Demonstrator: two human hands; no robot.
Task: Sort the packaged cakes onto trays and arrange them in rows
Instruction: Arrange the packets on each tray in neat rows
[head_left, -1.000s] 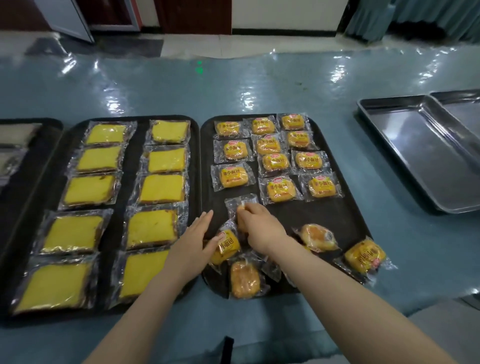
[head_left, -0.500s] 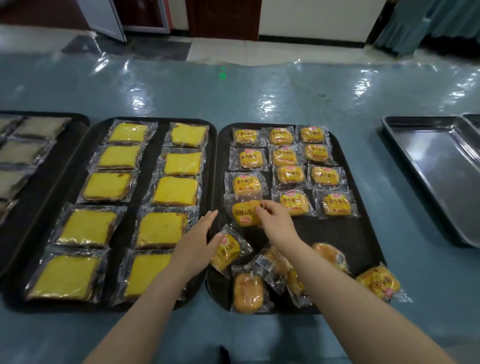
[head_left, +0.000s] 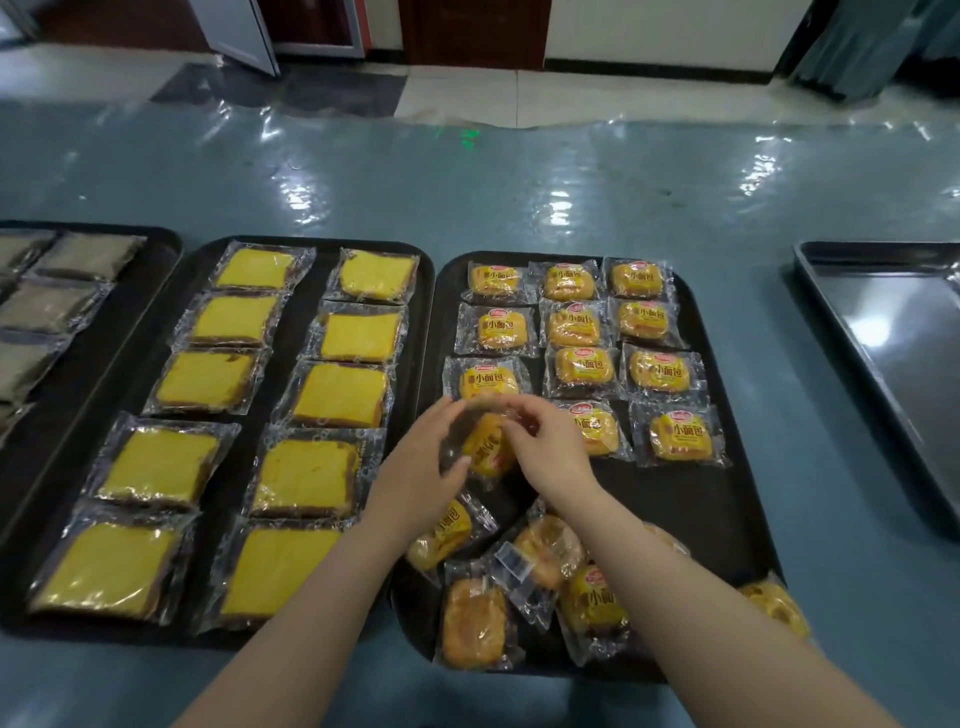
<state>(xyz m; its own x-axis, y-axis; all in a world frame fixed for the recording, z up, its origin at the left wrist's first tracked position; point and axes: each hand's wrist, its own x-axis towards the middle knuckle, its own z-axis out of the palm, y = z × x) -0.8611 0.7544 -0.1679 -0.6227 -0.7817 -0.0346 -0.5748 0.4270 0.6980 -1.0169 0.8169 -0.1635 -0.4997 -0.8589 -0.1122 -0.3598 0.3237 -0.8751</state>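
Hands (head_left: 488, 452) seemingly around packaged cake (head_left: 485, 447)

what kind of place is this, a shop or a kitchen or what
Probably a bakery packing or food-prep room, not a shop: a long plastic-covered table, black trays of wrapped cakes in rows, and bare metal baking trays waiting at the side.

Both bare forearms reached forward from the lower edge and converged near the middle. The left hand (head_left: 423, 457) was cupped, fingers curled toward the right, thumb below. The right hand (head_left: 545, 449) faced it, fingertips bent inward and, as far as the blur allowed, pinching something between them.
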